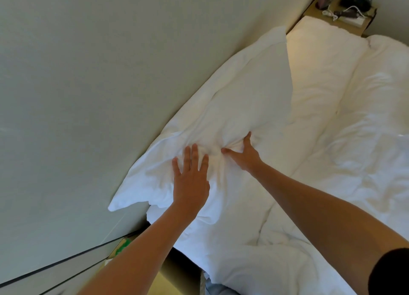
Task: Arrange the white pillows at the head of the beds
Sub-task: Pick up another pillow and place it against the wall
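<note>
**Two hands on a white pillow at the wall side of a bed**

The near pillow [221, 109] lies along the pale wall [77, 73], its long edge leaning against that surface and one pointed corner jutting past the bed edge at lower left. The left hand [191, 179] rests flat on the pillow's lower part, fingers straight and slightly spread, palm pressing into the fabric; it grasps nothing. The right hand [244, 153] sits just beside it, toward the pillow's middle, thumb and fingers drawn together on a gather of the pillowcase; creases radiate from this pinch, so the cloth is grasped there. Most of the pillow extends beyond both hands, up along the wall.

The pillowcase is soft white cloth, rumpled, with deep folds between the two hands. A second pillow [321, 69] lies farther along the head of the bed, smoother and plumper, touching the first along one edge. A white duvet [354, 162] covers the mattress to the right, wrinkled in shallow ridges. Beyond the far pillow stands a wooden bedside shelf [316, 9] bearing a dark object and a white cord; both too small to identify. A black sleeve [389, 272] covers the right upper arm.
</note>
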### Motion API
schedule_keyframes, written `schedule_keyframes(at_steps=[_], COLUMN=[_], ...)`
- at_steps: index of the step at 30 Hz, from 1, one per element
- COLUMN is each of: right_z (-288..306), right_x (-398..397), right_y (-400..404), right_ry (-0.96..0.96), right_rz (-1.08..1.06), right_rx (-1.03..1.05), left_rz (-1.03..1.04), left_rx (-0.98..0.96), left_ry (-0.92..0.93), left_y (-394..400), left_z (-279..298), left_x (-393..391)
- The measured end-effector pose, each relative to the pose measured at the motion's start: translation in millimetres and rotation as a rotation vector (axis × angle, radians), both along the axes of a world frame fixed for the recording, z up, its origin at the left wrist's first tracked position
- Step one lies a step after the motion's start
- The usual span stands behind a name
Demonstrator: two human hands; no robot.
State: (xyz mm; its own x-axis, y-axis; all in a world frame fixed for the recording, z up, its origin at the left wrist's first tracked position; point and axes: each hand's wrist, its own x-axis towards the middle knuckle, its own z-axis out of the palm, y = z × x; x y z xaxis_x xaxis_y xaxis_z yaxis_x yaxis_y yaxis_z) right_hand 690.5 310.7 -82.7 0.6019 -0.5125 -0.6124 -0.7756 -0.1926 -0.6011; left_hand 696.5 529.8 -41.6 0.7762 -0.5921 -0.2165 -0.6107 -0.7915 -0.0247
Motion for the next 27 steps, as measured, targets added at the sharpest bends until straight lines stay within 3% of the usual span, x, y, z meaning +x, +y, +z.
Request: schedule_keyframes(at_steps=[6,13,19,27], right_z=[23,58,74,68], right_x=[-48,-172,-376,-710], right_y=[-19,-41,-87,-160], right_ry=[-0.036,-0.027,0.050,0.269], right_rz=[0.209,0.193,0.132,-0.150], right_rx=[-0.100,-0.126,-0.219,-0.171], left_rz=[0.034,-0.126,-0.307,-0.569], left_rx=[0.068,0.119,0.100,0.101], left_ry=[0.094,0.216,0.277,0.445], left_y=[-3,-45,-132,-284], left_z=[18,52,67,63], left_x=[-11,-74,-203,-463])
